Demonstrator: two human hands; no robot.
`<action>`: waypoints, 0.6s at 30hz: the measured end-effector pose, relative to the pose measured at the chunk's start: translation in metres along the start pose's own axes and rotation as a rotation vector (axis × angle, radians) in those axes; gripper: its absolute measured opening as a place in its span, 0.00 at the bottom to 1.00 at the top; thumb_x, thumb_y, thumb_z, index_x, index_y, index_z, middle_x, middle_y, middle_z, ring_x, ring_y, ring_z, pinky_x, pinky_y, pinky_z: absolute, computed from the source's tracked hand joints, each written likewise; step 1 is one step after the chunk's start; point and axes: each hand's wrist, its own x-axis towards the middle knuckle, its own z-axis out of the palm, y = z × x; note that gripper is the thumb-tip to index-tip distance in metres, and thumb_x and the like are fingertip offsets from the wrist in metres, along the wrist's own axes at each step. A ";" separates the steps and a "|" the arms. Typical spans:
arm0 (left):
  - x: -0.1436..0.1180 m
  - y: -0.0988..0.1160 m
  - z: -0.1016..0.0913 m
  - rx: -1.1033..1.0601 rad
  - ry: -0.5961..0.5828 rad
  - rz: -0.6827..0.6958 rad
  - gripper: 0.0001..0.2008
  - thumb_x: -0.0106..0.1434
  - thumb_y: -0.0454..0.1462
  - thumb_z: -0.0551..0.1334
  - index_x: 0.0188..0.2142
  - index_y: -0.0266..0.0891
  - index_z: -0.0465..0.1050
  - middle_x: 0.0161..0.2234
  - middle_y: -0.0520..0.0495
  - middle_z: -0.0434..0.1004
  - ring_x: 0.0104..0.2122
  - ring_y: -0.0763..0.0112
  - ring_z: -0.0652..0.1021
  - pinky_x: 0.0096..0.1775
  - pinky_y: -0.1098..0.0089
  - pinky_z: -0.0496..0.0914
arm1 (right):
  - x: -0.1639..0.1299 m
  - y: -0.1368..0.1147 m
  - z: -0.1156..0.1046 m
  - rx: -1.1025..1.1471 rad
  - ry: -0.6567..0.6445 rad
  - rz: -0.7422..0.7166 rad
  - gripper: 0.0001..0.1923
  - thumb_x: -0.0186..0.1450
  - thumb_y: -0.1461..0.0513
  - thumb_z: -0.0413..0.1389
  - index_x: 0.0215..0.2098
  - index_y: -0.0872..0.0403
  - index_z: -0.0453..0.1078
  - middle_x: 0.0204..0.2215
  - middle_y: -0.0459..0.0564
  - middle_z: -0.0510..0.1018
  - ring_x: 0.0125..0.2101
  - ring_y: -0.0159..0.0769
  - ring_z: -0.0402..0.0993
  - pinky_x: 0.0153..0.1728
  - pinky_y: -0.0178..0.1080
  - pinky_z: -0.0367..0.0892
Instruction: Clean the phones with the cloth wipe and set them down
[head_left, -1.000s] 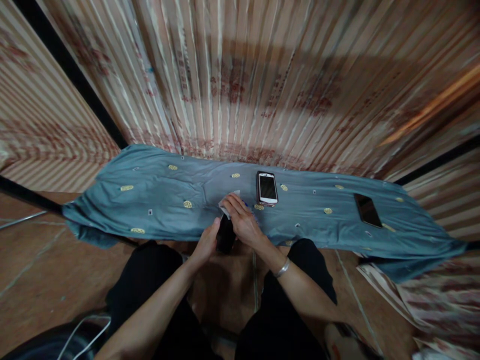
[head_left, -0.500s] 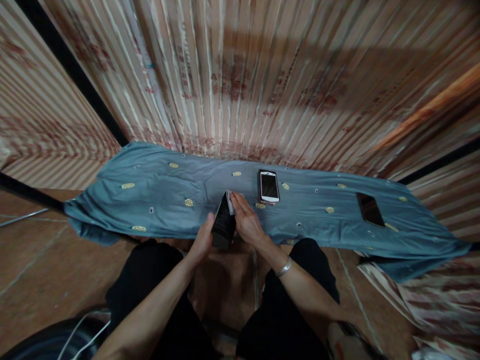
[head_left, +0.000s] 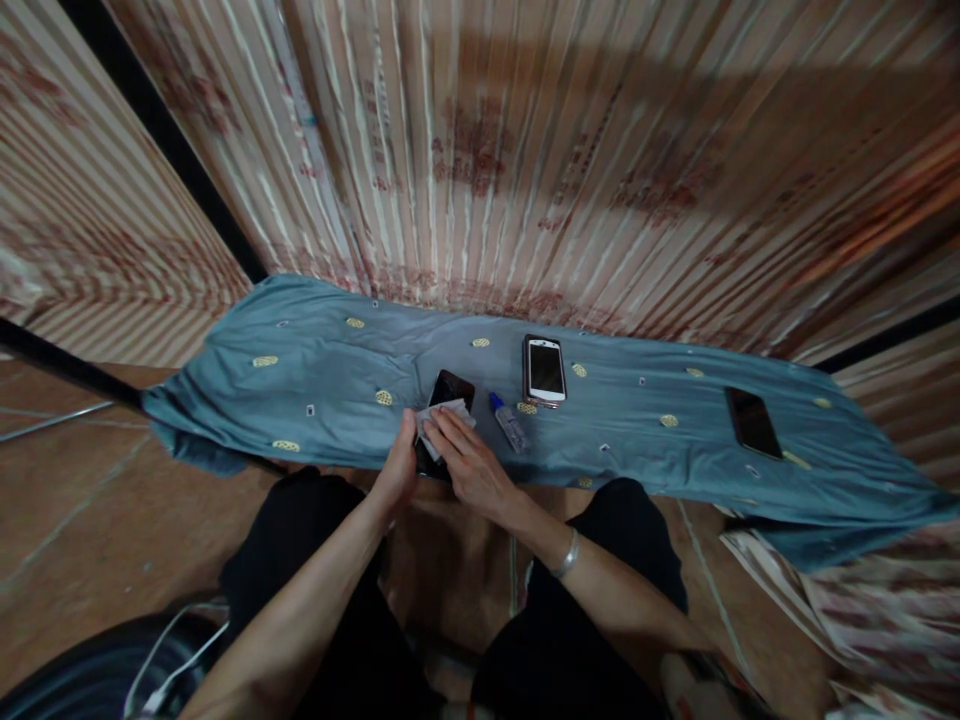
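Note:
A black smartphone [head_left: 454,386] lies face up, low over the blue cloth cover, near its front edge. My left hand [head_left: 397,468] grips the phone's left side, thumb along the edge; its other fingers are mostly hidden. With fingers together, my right hand [head_left: 471,462] presses a pale grey wiping cloth [head_left: 429,415] flat against the screen. Just right of them lies a small clear bottle [head_left: 511,425] with a blue cap. Farther back rests a white phone [head_left: 545,370] on top of another dark flat item.
The blue patterned cover [head_left: 345,375] spreads over a long narrow surface between dark poles [head_left: 169,150]. Another dark phone [head_left: 753,422] lies toward the right end. Behind hangs a striped curtain [head_left: 480,180]. A white cable [head_left: 161,690] sits on a round black object at lower left.
The phone has gone from tilted up on edge to lying flatter, screen up. My right hand and the wiping cloth have moved onto its screen. The blue-capped bottle has come into view.

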 end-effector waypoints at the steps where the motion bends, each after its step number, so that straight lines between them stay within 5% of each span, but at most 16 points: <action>1: -0.001 0.001 0.002 -0.011 -0.008 -0.007 0.27 0.64 0.54 0.61 0.46 0.32 0.80 0.46 0.38 0.83 0.56 0.55 0.77 0.59 0.60 0.69 | 0.001 0.001 -0.001 -0.006 -0.007 0.000 0.31 0.70 0.73 0.42 0.71 0.62 0.52 0.68 0.62 0.61 0.72 0.42 0.46 0.69 0.51 0.56; 9: -0.013 0.005 0.021 -0.015 -0.070 -0.104 0.29 0.68 0.54 0.56 0.53 0.33 0.77 0.49 0.37 0.82 0.58 0.53 0.76 0.60 0.57 0.67 | 0.006 0.011 -0.012 -0.019 0.028 0.118 0.31 0.70 0.72 0.41 0.70 0.60 0.55 0.67 0.61 0.62 0.71 0.42 0.49 0.68 0.50 0.57; 18: -0.015 0.018 0.017 -0.079 0.035 -0.166 0.29 0.72 0.52 0.50 0.34 0.34 0.81 0.27 0.43 0.83 0.46 0.58 0.82 0.51 0.66 0.74 | 0.000 -0.008 -0.003 0.037 -0.072 -0.024 0.31 0.68 0.72 0.45 0.70 0.63 0.55 0.68 0.62 0.61 0.71 0.44 0.46 0.69 0.52 0.56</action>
